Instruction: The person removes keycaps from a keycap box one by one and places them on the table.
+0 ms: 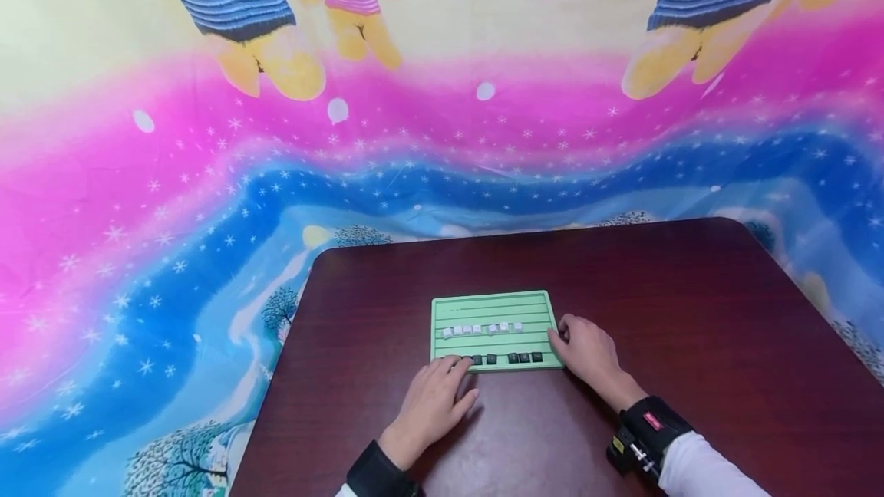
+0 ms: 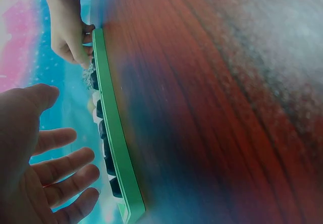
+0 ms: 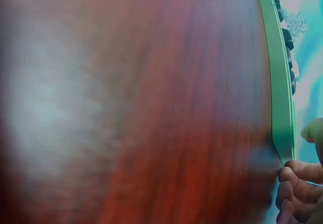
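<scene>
A green tray (image 1: 497,346) with raised ridges lies on the table. White keycaps (image 1: 467,330) form a row across its middle, and several black keycaps (image 1: 524,357) line its near side. My left hand (image 1: 430,403) is over the tray's near left corner, fingertips beside the black keycaps and covering part of that row. In the left wrist view its fingers (image 2: 65,171) are spread and loosely bent, with nothing between them. At the tray's right edge, my right hand (image 1: 588,351) holds the rim, thumb over the top and curled fingers (image 3: 298,183) against the outer side.
The dark red-brown wooden table (image 1: 691,297) extends around the tray on all sides. Behind it hangs a printed cloth (image 1: 442,129) with bears and snowflakes. Black bands (image 1: 652,422) with cameras sit on both wrists.
</scene>
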